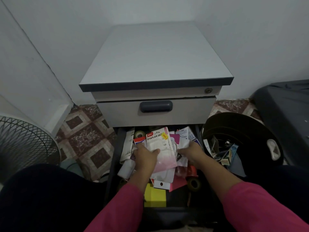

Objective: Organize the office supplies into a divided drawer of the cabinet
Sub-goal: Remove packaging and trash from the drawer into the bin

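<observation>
At the far left a wire-mesh fan guard (25, 141) is showing at the frame edge, standing on the patterned tile floor (87, 136). Next to it the grey cabinet (155, 61) is sitting against the wall, its upper drawer (155, 111) closed behind a dark handle and its lower drawer (115, 148) pulled out toward the person and heaped with office supplies. Along the drawer's left side a white packet (128, 144) is lying lengthwise, and a roll of clear tape (139, 134) is peeking out near the back. The left hand (145, 156), coming from a pink sleeve (120, 210), is resting on top of the pile with its fingers curled over the lower part of the stapler set package (158, 141), thumb on its front, so it is gripping that pack. Below it a yellow box (154, 195) is sitting near the drawer's front. To the right, the right hand (190, 152) is curling its fingers around the edge of some clear plastic packets (183, 144) just beside the stapler pack, holding them, while a dark roll of tape (194, 184) is lying beneath its wrist. Further right a black round bin (242, 128) is standing beside the cabinet, holding a jumble of small items, and a dark covered object (287, 104) is filling the far right corner.
</observation>
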### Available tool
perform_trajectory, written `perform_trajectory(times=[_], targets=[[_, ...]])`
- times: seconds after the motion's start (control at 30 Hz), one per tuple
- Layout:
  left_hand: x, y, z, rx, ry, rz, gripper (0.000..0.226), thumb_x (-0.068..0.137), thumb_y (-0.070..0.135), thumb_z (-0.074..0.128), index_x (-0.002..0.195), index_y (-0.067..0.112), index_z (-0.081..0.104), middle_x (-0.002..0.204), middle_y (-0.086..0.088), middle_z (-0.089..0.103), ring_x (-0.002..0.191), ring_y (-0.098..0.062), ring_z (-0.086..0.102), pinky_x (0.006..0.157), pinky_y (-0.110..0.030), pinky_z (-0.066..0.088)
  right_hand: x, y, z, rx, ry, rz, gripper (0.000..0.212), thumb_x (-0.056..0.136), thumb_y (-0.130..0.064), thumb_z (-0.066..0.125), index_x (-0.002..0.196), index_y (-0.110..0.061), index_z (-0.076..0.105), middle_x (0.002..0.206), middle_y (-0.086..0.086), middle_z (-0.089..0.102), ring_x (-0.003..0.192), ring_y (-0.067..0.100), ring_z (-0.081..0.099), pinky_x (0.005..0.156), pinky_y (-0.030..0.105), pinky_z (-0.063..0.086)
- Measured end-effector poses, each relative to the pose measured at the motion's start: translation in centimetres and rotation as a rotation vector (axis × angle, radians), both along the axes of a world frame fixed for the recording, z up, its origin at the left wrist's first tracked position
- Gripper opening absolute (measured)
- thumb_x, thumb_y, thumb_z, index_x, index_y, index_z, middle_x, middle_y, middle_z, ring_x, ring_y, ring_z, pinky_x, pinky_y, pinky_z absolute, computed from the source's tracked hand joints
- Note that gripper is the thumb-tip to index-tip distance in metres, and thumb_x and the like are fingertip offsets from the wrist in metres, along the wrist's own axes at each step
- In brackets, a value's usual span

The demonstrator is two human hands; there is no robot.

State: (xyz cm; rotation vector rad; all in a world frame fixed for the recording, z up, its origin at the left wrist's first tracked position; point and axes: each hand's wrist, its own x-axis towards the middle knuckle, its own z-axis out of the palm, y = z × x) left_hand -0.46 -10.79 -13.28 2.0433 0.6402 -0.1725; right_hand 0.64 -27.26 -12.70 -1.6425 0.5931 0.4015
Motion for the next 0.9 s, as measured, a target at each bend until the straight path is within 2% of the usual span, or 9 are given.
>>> perform_trajectory(times=[0.07,0.17,0.33,0.43,0.57,0.63,0.73,0.8,0.9], targets=[[0.0,-0.3,0.1,-0.126,-0.011,0.052,0.069,0.074,0.023,0.081,0.128,0.013,0.038,0.127,-0.016,0.047,0.107,-0.034,0.054,0.089,-0.046,0.051,-0.1,0.1,0.3,0.032,-0.006,-0.032,0.040,0.079,0.011,0.067,0.117,0.001,0.058,0.112,0.017,0.065,0.103,0.034,0.063,0.089,0.044,0.053],[-0.1,-0.5,0.3,-0.259,0.000,0.101,0.071,0.077,0.019,0.079,0.132,0.007,0.037,0.123,-0.011,0.051,0.101,-0.024,0.051,0.085,-0.035,0.048,0.1,0.1,0.3,0.085,-0.012,-0.077,0.043,0.077,0.013,0.069,0.116,0.000,0.059,0.112,0.017,0.066,0.101,0.034,0.064,0.091,0.048,0.052],[0.0,-0.3,0.8,-0.305,0.074,0.163,0.073,0.077,0.032,0.078,0.132,0.003,0.041,0.129,-0.014,0.052,0.113,-0.029,0.051,0.086,-0.033,0.042,0.5,0.2,0.0,0.187,0.023,-0.179,0.044,0.080,0.012,0.065,0.119,-0.007,0.058,0.112,0.017,0.067,0.099,0.036,0.065,0.090,0.054,0.052],[0.2,-0.1,1.2,-0.406,0.090,0.185,0.072,0.080,0.024,0.077,0.134,-0.003,0.038,0.120,-0.012,0.054,0.096,-0.023,0.052,0.078,-0.029,0.043,0.5,0.2,0.3,0.228,0.057,-0.186,0.042,0.081,0.012,0.063,0.119,-0.004,0.056,0.109,0.021,0.067,0.098,0.040,0.065,0.089,0.059,0.050],[0.2,-0.1,1.6,-0.535,0.127,0.184,0.064,0.078,0.011,0.078,0.129,-0.010,0.045,0.120,-0.020,0.060,0.093,-0.027,0.061,0.060,-0.025,0.048,0.4,-0.3,0.5,0.182,0.069,-0.082,0.038,0.080,0.011,0.063,0.116,0.000,0.059,0.106,0.022,0.068,0.099,0.043,0.064,0.089,0.060,0.050],[-0.2,0.0,2.0,-0.559,0.153,0.173,0.051,0.079,0.008,0.077,0.121,-0.009,0.053,0.115,-0.020,0.063,0.083,-0.023,0.062,0.053,-0.023,0.048,0.4,-0.4,1.1,-0.081,0.016,0.034,0.035,0.082,-0.001,0.064,0.116,-0.002,0.060,0.105,0.016,0.068,0.098,0.036,0.065,0.088,0.052,0.053],[-0.5,-0.1,2.6,-0.582,0.168,0.145,0.029,0.080,-0.002,0.072,0.106,-0.010,0.061,0.101,-0.018,0.067,0.068,-0.016,0.060,0.041,-0.020,0.046,0.0,-0.7,2.1,-0.775,-0.067,0.324,0.035,0.086,-0.023,0.060,0.118,-0.009,0.057,0.116,0.012,0.059,0.103,0.029,0.060,0.088,0.042,0.052],[-0.4,0.0,2.4,-0.550,0.174,0.127,0.022,0.080,-0.007,0.069,0.100,-0.012,0.062,0.092,-0.018,0.066,0.063,-0.018,0.059,0.039,-0.020,0.046,-0.3,-0.7,2.4,-0.944,-0.121,0.389,0.038,0.086,-0.021,0.059,0.122,-0.008,0.056,0.129,0.014,0.047,0.112,0.032,0.052,0.091,0.043,0.050],[0.1,0.3,1.3,-0.468,0.154,0.121,0.024,0.073,-0.005,0.075,0.094,-0.010,0.064,0.097,-0.021,0.068,0.074,-0.031,0.065,0.059,-0.033,0.056,-0.7,-0.5,2.7,-1.199,-0.207,0.401,0.037,0.085,-0.018,0.056,0.120,-0.009,0.058,0.133,0.013,0.037,0.120,0.032,0.038,0.090,0.038,0.047]])
